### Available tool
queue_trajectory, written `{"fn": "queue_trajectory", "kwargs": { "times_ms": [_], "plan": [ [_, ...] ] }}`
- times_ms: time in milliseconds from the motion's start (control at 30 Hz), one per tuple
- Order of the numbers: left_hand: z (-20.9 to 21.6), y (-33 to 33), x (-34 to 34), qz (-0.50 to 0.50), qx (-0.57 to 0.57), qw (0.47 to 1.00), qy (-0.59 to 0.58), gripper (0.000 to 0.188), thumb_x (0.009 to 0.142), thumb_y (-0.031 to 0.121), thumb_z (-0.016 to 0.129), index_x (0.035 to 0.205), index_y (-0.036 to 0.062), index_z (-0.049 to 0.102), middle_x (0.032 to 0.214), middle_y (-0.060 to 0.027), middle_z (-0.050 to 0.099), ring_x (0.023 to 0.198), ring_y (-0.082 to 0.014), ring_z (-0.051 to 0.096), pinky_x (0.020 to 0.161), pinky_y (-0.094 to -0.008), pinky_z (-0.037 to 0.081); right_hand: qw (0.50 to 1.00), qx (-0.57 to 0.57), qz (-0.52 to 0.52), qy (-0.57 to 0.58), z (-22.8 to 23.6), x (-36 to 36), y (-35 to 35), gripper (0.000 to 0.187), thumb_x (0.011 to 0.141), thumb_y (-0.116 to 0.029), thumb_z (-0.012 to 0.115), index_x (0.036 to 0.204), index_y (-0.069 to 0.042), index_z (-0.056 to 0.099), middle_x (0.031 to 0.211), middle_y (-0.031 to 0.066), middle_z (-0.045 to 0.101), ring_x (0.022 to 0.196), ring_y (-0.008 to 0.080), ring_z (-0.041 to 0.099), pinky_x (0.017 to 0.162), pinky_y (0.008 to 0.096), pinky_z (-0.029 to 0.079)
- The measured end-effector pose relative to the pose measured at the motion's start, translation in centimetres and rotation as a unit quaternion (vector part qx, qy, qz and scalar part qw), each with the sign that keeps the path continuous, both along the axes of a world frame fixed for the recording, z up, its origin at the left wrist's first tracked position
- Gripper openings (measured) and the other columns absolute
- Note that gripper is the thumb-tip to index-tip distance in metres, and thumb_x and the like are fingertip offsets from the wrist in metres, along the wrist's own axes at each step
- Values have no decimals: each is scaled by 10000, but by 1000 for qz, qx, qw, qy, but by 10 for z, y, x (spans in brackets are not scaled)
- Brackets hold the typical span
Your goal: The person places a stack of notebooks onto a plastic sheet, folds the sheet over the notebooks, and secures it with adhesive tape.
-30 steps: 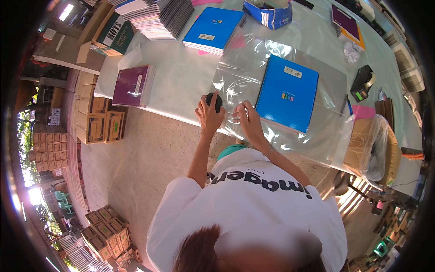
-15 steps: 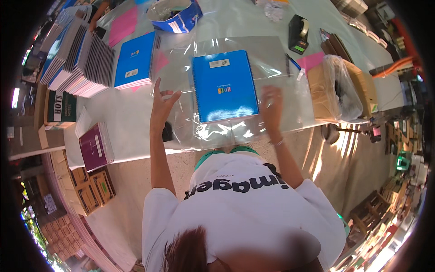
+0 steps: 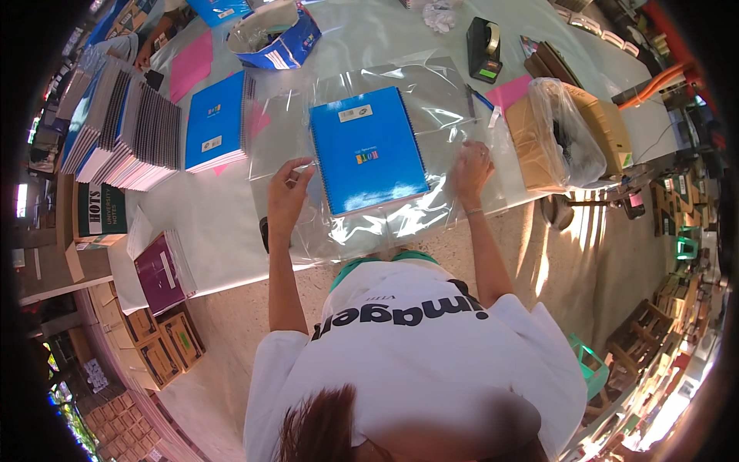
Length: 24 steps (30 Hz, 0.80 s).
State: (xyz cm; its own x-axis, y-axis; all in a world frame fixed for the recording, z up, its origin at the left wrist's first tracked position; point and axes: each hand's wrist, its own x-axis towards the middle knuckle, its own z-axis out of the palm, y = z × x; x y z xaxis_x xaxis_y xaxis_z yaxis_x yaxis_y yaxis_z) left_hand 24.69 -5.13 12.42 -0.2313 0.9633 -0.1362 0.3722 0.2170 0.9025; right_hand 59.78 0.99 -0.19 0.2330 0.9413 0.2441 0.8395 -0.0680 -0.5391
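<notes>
A blue spiral notebook with a white label lies on a sheet of clear plastic film, which spreads out past it on all sides. To the left of the notebook, my left hand has thumb and fingers drawn together on the film. My right hand is by the notebook's right side, its fingers curled closed at the film; its fingertips are partly hidden. Neither hand touches the notebook.
Blue notebooks are piled at the left, beside tall notebook stacks. A blue-rimmed container and a black tape dispenser stand farther back. At the right is a cardboard box with a plastic liner; a purple book lies near the left edge.
My left hand has gone from spread fingers to closed on the film. My right hand has settled at the film beside the notebook, no longer blurred. The view has shifted slightly.
</notes>
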Motion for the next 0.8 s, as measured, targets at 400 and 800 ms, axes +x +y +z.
{"fn": "queue_trajectory", "kwargs": {
  "times_ms": [400, 800],
  "plan": [
    [-2, -17, -22, 107, 7, 994, 35, 260, 876, 259, 629, 1018, 47, 678, 573, 32, 425, 544, -59, 390, 519, -232, 344, 921, -123, 27, 370, 29, 84, 52, 334, 781, -313, 733, 873, 0, 663, 797, 39, 645, 710, 89, 568, 597, 235, 433],
    [2, 28, -40, 42, -2, 990, 134, 374, 819, 299, 658, 1129, 92, 623, 798, -75, 623, 751, -129, 604, 663, -279, 463, 870, -279, 72, 401, 67, 82, 103, 480, 777, -356, 746, 1055, 8, 603, 829, 22, 612, 697, 127, 608, 672, 262, 539]
  ]
}}
